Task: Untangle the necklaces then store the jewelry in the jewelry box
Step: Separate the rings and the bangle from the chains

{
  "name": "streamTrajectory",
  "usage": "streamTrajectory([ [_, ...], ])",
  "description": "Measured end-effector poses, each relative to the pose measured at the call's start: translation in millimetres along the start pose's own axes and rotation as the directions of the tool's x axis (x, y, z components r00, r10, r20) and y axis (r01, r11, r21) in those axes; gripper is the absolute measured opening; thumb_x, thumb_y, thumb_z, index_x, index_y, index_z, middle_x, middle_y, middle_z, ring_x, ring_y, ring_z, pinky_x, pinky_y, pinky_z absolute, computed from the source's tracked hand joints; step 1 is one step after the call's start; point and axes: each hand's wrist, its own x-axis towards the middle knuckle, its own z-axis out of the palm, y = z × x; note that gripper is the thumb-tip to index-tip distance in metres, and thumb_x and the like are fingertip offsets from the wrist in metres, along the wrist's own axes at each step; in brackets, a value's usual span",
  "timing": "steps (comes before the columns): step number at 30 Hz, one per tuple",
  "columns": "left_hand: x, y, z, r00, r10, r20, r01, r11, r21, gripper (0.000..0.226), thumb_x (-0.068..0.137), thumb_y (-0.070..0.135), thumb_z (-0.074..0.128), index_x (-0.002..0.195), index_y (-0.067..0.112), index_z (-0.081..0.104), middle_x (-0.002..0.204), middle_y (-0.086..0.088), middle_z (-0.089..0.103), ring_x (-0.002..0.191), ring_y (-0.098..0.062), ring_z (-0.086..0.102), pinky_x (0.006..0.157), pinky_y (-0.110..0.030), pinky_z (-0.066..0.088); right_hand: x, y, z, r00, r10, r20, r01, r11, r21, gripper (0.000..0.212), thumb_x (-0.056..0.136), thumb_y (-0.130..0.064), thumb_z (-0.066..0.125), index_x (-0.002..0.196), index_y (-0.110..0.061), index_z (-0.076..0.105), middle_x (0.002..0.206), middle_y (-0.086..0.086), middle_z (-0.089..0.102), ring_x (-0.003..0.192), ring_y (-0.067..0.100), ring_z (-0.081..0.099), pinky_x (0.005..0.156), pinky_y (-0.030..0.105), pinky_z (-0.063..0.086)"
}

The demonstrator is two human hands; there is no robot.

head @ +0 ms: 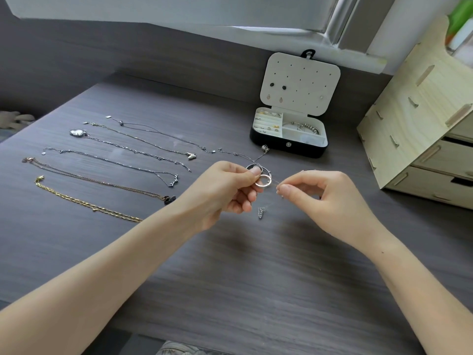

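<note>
The left hand (230,187) pinched the silver double-ring pendant (261,181); the right hand (325,198), just beside it, pinched the thin silver chain (273,186), which ran left-to-right between both grips.

Single head-worn wide-angle view, looking forward and down, close above the table (256,265), jewelry box (289,144) beyond at the far edge

Jewelry box (288,147): black case with the lid open and upright. Its white earring panel holds a few studs, and the white tray holds rings and a beaded bracelet. Six necklaces lie straight, side by side, left of the box: gold chain (94,208), rose chain (102,181) with black pendant, and four silver chains (115,162). The seventh is a tangled fine chain with ring pendants (261,181), pinched between left hand (230,185) and right hand (325,198).
</note>
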Motion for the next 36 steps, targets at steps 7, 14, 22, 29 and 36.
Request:
streamTrajectory([
  [7,-1.2,-3.7,3.7,0.997,0.081,-0.018,-0.079,0.992,0.099,0.033,0.097,0.025,0.049,0.071,0.008,0.059,0.049,0.002,0.052,0.038,-0.009,0.047,0.039,-0.015,0.033,0.0,-14.4,-12.0,0.999,0.037,0.008,-0.038,0.987,0.158,0.014,0.085,-0.019,0.064,0.075,-0.01,0.066,0.07,0.002,0.071,0.064,0.012,0.067,0.064,0.023,0.054],
  [14,-1.5,-5.1,5.5,0.988,0.154,-0.03,-0.147,0.975,0.166,0.036,0.098,0.022,0.046,0.067,0.013,0.059,0.054,0.002,0.054,0.044,-0.009,0.049,0.045,-0.015,0.037,4.8,-15.6,-14.6,0.994,0.101,0.034,-0.103,0.993,0.065,0.026,0.084,-0.031,0.065,0.071,-0.008,0.064,0.063,0.002,0.069,0.055,0.009,0.065,0.059,0.023,0.053],
  [22,1.8,-7.3,5.1,0.978,0.207,0.008,-0.207,0.978,0.029,0.031,0.097,0.024,0.049,0.07,0.018,0.062,0.078,0.006,0.064,0.088,-0.011,0.06,0.081,-0.023,0.047,-0.3,-4.4,-17.4,0.972,0.174,0.157,-0.186,0.98,0.064,0.024,0.083,-0.028,0.065,0.07,-0.007,0.066,0.068,0.003,0.07,0.063,0.013,0.065,0.067,0.028,0.053],
  [29,-2.7,1.3,4.7,0.973,0.228,0.047,-0.223,0.971,-0.087,0.033,0.098,0.021,0.043,0.07,0.012,0.058,0.081,-0.002,0.065,0.081,-0.015,0.062,0.076,-0.023,0.052,-1.4,0.4,-3.6,0.974,0.155,0.163,-0.164,0.986,0.043,0.009,0.084,-0.017,0.068,0.089,-0.024,0.068,0.085,-0.006,0.071,0.081,0.004,0.065,0.081,0.024,0.052],
  [36,-6.1,9.8,1.1,0.967,0.23,0.109,-0.194,0.944,-0.267,0.031,0.097,0.022,0.041,0.071,0.009,0.052,0.079,-0.009,0.062,0.074,-0.025,0.064,0.075,-0.036,0.055,-1.1,-2.1,9.7,0.971,0.112,0.214,-0.133,0.987,0.087,0.017,0.082,-0.014,0.07,0.093,-0.027,0.069,0.08,-0.016,0.067,0.077,-0.006,0.061,0.075,0.012,0.048],
])
